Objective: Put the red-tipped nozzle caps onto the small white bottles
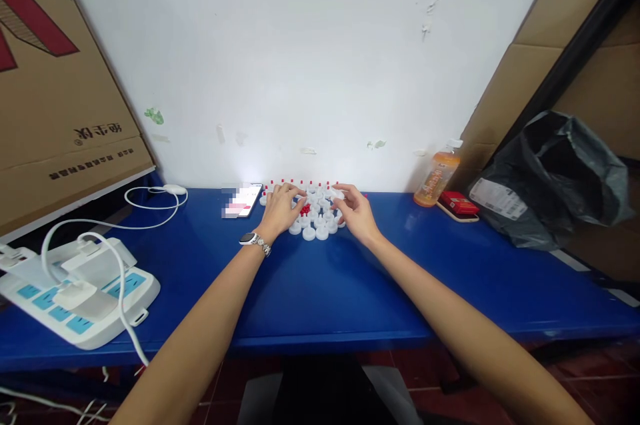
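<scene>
Many round white nozzle caps sit in a cluster near the wall, those along the back and sides topped with small red tips. Amid them lies a little heap of loose red tips. My left hand, with a watch on its wrist, is over the cluster's left side. Its thumb and index finger come close together; whatever is between them is too small to make out. On the right side, my right hand has its thumb and fingers curled around a white cap.
A phone lies left of the cluster. Further left are a white power strip and cables. An orange drink bottle, a red box on another phone and a grey plastic bag stand at the right. Cardboard flanks the blue table.
</scene>
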`<state>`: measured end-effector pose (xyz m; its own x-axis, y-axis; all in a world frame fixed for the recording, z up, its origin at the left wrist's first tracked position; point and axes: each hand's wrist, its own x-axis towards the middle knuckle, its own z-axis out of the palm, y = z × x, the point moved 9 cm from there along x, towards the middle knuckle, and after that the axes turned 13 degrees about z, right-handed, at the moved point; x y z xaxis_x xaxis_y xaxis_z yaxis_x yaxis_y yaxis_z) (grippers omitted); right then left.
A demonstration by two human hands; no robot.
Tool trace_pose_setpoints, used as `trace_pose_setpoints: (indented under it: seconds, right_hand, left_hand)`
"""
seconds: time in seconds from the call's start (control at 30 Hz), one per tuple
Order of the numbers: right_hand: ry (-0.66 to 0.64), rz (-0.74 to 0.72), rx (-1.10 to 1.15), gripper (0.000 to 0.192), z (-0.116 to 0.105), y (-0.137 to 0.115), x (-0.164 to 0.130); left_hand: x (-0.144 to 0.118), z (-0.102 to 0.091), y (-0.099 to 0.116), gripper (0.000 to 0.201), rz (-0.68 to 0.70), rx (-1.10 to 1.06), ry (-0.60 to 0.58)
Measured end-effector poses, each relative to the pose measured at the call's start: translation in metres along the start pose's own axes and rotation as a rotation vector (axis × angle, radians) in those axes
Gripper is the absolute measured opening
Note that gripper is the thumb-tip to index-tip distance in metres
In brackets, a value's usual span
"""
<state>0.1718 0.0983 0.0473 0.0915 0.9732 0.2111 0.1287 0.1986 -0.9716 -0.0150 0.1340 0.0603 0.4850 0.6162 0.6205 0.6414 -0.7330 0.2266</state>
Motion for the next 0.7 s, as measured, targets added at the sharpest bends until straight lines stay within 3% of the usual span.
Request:
trace_pose_setpoints:
  seconds: [0.23,0.43,0.7]
  right_hand:
    - [0.026,0.031,0.053,0.041,-0.013,0.007,0.005]
    - [0.300,-0.098,-0.293,0.034,-0.042,-0.007,0.008]
    - [0.020,-0.089,-0.371,0.016,0.017,-0.009,0.045]
  left_hand:
    - [-0.016,-0.008,0.002,0.029,-0.003,-0.146,-0.024]
    - [-0.022,-0.008,0.012,0.029,0.040,-0.236,-0.134]
    - [-0.032,-0.005,-0.005,0.026,-0.073,-0.291,-0.293]
